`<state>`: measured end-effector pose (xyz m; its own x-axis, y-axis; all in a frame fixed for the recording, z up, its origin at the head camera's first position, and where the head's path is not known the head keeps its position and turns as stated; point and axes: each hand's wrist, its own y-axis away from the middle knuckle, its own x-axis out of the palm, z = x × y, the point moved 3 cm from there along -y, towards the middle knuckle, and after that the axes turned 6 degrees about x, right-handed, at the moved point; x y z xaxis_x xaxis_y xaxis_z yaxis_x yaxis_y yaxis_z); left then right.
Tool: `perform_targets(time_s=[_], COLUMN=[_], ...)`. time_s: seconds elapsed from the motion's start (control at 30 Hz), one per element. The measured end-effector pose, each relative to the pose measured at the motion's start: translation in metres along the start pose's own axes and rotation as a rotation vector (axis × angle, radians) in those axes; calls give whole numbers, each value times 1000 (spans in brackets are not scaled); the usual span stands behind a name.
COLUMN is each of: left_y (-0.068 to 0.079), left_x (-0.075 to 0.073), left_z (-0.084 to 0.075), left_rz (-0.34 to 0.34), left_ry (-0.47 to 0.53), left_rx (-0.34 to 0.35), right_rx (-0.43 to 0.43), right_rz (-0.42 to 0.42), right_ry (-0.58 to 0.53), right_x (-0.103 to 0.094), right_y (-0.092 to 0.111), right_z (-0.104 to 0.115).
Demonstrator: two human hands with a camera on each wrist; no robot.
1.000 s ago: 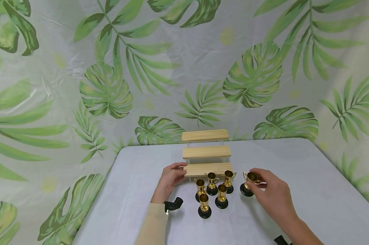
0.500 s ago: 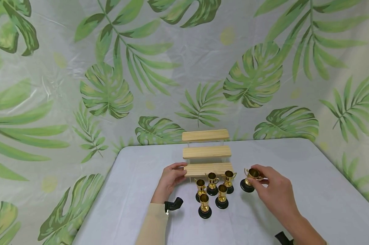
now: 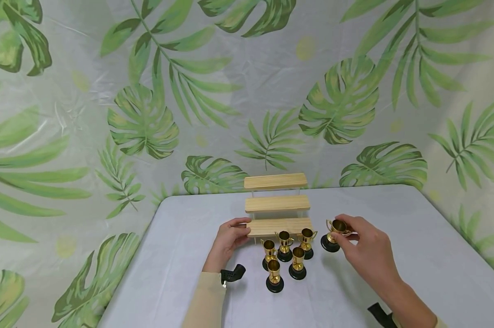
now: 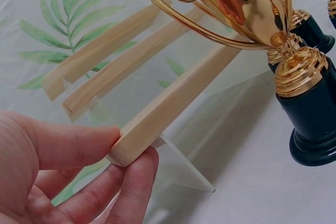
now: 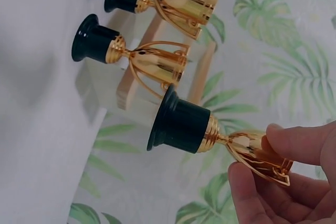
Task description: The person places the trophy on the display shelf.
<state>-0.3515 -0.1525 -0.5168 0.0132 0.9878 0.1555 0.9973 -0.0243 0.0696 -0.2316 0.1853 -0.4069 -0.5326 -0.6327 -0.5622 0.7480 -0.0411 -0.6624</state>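
Observation:
My right hand pinches a small gold trophy cup with a black base, held above the table to the right of the others. In the right wrist view, thumb and fingers grip the gold bowl of this trophy cup near its handle. My left hand holds the left end of the lowest wooden step of a three-tier display stand. Thumb above and fingers below pinch that step's end in the left wrist view. Several more trophy cups stand upright in front of the stand.
A white cloth covers the table. Behind it hangs a leaf-patterned sheet. The stand's upper steps and clear side supports rise at the table's back. Bare cloth lies right of the held trophy.
My right hand has raised the trophy cup a little farther off the table. My left hand keeps its hold on the stand, and the standing trophies stay put.

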Motion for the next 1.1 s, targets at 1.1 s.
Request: perform_targets(time_s=[1.1], left_y=[-2], left_x=[-1], left_z=[2], left_rz=[14], left_ry=[12], left_rx=[5], right_rx=[-87], right_rz=[6], right_ry=[-39], right_x=[17], right_y=[-45], right_z=[24])
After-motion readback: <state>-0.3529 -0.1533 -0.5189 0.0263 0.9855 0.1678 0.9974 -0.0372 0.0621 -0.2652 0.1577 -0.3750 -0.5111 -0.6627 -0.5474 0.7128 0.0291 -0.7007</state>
